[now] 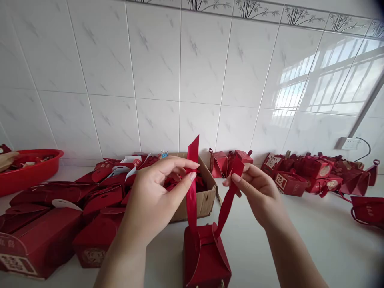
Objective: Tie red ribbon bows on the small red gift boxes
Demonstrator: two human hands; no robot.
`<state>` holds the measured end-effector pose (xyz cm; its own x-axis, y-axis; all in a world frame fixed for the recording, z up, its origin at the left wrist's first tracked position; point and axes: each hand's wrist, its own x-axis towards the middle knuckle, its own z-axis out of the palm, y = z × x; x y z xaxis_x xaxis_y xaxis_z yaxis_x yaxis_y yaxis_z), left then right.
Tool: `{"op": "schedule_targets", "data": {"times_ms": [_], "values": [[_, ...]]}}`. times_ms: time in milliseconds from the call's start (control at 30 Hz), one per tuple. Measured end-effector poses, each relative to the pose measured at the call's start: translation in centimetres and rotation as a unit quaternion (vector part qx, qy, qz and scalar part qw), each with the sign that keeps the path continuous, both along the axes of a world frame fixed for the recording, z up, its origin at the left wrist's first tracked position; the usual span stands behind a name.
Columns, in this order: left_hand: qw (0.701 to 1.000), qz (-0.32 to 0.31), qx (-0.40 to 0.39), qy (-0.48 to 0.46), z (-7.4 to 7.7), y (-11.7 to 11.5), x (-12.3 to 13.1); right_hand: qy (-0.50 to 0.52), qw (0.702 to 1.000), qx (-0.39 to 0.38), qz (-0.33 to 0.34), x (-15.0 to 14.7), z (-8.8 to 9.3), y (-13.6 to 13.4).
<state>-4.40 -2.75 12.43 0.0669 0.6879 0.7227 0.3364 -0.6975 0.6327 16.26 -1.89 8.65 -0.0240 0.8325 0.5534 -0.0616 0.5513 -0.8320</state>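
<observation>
A small red gift box (205, 260) stands on the white counter (315, 240) in front of me. Two ends of a red ribbon rise from its top. My left hand (156, 196) pinches the left ribbon end (192, 176) between thumb and fingers and holds it upright. My right hand (259, 192) pinches the right ribbon end (231, 192), which slants up from the box. Both hands are raised above the box, apart from each other.
Several unfinished red boxes (45, 236) lie heaped at the left. A brown cardboard carton (207, 200) sits behind my hands. Finished tied boxes (303, 174) line the tiled wall at the right. A red basin (27, 170) stands far left. A wall socket (349, 143) is at right.
</observation>
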Motion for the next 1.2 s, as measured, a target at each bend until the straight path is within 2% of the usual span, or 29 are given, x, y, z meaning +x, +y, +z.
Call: {"op": "schedule_targets", "data": {"times_ms": [133, 333, 500, 833, 1033, 1200], "values": [[0.999, -0.017, 0.006, 0.03, 0.2, -0.5, -0.6, 0.006, 0.999, 0.024, -0.048, -0.3, 0.5, -0.2], [0.998, -0.013, 0.036, 0.051, 0.0, -0.4, -0.5, 0.033, 0.998, 0.036, -0.029, -0.2, 1.5, 0.1], [0.998, 0.006, 0.053, 0.03, 0.0, 0.1, -0.1, 0.059, 0.997, 0.047, -0.029, -0.6, 1.5, 0.7], [0.999, 0.039, 0.005, -0.002, -0.1, 1.0, 1.0, 0.055, 0.995, 0.036, -0.073, 0.0, 1.3, 0.9], [0.996, -0.057, -0.059, -0.023, -0.3, 1.4, 1.3, 0.073, 0.992, 0.035, -0.094, 0.6, 1.3, 1.1], [0.994, -0.096, -0.058, 0.001, -0.5, 1.4, 1.1, 0.093, 0.992, 0.035, -0.078, 0.5, 1.4, 0.8]]}}
